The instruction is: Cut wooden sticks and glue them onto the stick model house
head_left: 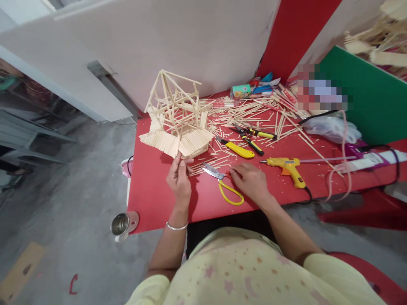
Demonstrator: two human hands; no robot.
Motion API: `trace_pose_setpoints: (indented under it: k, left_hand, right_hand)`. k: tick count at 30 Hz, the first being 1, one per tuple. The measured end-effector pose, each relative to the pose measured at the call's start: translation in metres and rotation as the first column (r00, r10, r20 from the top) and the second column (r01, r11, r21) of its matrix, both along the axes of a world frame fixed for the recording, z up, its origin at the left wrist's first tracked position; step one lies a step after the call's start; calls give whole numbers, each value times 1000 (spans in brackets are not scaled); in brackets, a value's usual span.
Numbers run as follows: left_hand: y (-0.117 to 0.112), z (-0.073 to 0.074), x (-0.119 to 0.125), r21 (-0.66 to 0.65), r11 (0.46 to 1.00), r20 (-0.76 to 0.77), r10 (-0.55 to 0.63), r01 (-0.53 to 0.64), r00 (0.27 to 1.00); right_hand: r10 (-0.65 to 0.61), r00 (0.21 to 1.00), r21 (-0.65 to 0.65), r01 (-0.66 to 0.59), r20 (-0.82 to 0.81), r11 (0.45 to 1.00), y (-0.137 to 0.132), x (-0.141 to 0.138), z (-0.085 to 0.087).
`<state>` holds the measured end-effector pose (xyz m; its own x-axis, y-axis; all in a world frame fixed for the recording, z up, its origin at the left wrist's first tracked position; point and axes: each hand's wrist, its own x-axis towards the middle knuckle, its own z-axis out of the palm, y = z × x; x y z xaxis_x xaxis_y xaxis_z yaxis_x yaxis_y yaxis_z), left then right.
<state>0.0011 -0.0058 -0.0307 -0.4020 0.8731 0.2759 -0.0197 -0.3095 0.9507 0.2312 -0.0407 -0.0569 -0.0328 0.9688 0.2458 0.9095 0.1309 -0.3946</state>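
A model built of thin wooden sticks (173,110) stands at the table's left end, with an open frame on top and slatted, sloping panels below. My left hand (180,178) is closed at the model's near lower corner, thumb and fingers pinched there. Scissors (212,171) with yellow handles lie on the red table between my hands, blades pointing left. My right hand (249,180) has its fingers curled over the far handle, which it partly hides. Just behind are a yellow utility knife (238,149) and yellow-black pliers (251,142).
Loose sticks (248,112) are scattered across the red table (152,190). A yellow glue gun (288,167) lies to the right, its cord running off the front edge. A metal mug (124,224) is at the left front corner. A green board (365,97) stands at the right.
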Motion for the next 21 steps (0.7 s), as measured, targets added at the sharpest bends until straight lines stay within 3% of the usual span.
trace_pose_setpoints:
  k: [21]
  left_hand:
    - [-1, 0, 0, -17, 1000, -58, 8, -9, 998]
  right_hand:
    - [39, 999, -19, -39, -7, 999, -1, -4, 0]
